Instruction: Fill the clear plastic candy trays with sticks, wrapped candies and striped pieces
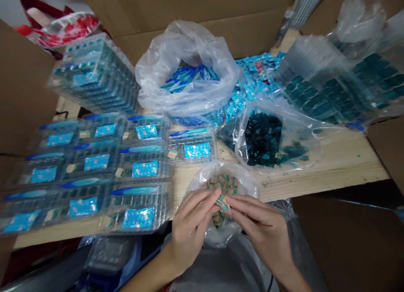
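Both hands meet above a clear plastic bag (251,184) at the front of the table. Between the fingertips is a small block with green and orange stripes (223,203). My left hand (193,218) pinches it from the left, and my right hand (263,224) pinches it from the right. Inside the bag, several similar striped blocks (222,181) lie loose below my fingers. To the left stand clear plastic trays (167,199) in stacks, each top one holding a blue stick, a blue printed sachet (138,218) and a small striped block.
Behind are a bag of blue sticks (189,78), a heap of blue sachets (241,96) and a bag of dark teal pieces (263,136). A tall tray stack (101,81) stands back left; bagged teal pieces (328,94) are at right. Cardboard (202,6) rises behind.
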Action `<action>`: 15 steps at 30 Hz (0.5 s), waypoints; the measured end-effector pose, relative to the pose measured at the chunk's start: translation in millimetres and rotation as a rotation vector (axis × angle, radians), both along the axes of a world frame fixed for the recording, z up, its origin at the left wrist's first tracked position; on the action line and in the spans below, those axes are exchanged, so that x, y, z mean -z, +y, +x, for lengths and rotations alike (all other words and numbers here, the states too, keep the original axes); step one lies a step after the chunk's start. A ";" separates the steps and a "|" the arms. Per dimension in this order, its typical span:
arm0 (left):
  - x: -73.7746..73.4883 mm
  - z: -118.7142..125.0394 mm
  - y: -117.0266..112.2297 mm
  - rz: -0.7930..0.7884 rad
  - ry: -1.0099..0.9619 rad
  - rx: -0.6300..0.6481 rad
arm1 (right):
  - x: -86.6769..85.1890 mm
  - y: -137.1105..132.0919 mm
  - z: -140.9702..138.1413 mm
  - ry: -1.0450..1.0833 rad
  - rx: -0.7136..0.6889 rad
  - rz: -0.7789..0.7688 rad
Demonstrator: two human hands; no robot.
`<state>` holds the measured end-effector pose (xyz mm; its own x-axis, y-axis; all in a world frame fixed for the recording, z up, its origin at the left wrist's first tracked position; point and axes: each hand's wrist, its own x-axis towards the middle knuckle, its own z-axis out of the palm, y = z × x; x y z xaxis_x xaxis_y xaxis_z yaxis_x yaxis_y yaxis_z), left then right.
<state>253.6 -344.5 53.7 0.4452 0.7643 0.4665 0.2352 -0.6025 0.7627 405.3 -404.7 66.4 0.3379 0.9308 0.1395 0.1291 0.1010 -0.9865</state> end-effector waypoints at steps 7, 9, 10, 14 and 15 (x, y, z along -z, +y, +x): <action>4.3 -0.1 2.1 0.131 0.033 0.081 | 3.0 -0.9 1.4 -0.020 0.025 -0.035; 5.7 -1.3 2.4 0.115 0.038 0.107 | 2.6 0.6 -0.3 -0.015 0.016 -0.033; 6.3 -1.4 2.4 0.103 0.039 0.109 | 2.5 1.4 -1.0 -0.013 0.014 -0.030; 3.6 3.0 1.2 -0.078 -0.005 0.063 | 9.3 -4.4 2.0 -0.093 0.036 -0.029; 1.6 4.8 1.1 -0.166 -0.015 0.045 | 14.4 -9.1 5.2 -0.136 0.029 -0.042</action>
